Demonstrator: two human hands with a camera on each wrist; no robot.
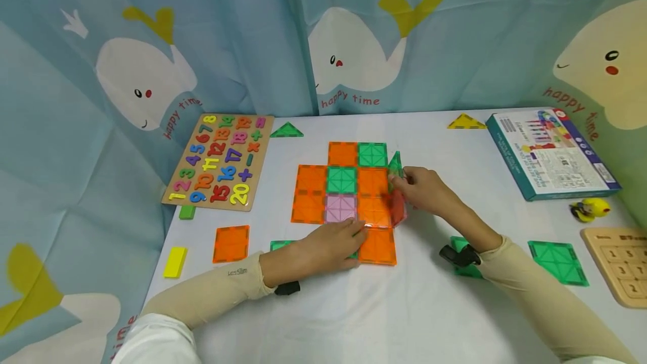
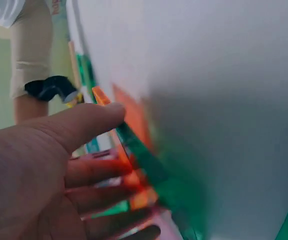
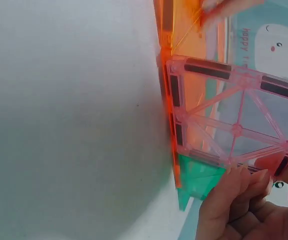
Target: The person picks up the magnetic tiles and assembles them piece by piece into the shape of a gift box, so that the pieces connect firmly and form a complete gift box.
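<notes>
My right hand (image 1: pixel 423 189) pinches the edge of a see-through pink square magnetic tile (image 3: pixel 238 129), held on edge at the right side of a flat tile layout. Beside the fingertips stands a green tile (image 1: pixel 396 163), seen nearly edge-on. The layout has orange tiles (image 1: pixel 373 182), green tiles (image 1: pixel 342 180) and a lilac tile (image 1: pixel 341 206). My left hand (image 1: pixel 326 243) rests on its front part, partly covering a green tile (image 1: pixel 280 244) and others. In the left wrist view the thumb (image 2: pixel 91 120) touches the tiles' front edge, with the other fingers extended over them.
A number board (image 1: pixel 217 162) lies back left, with a yellow block (image 1: pixel 174 262) and a loose orange tile (image 1: pixel 231 244) nearer. To the right are a boxed set (image 1: pixel 553 153), a green tile (image 1: pixel 558 263), a small yellow toy (image 1: pixel 590 209) and a wooden number board (image 1: pixel 619 265).
</notes>
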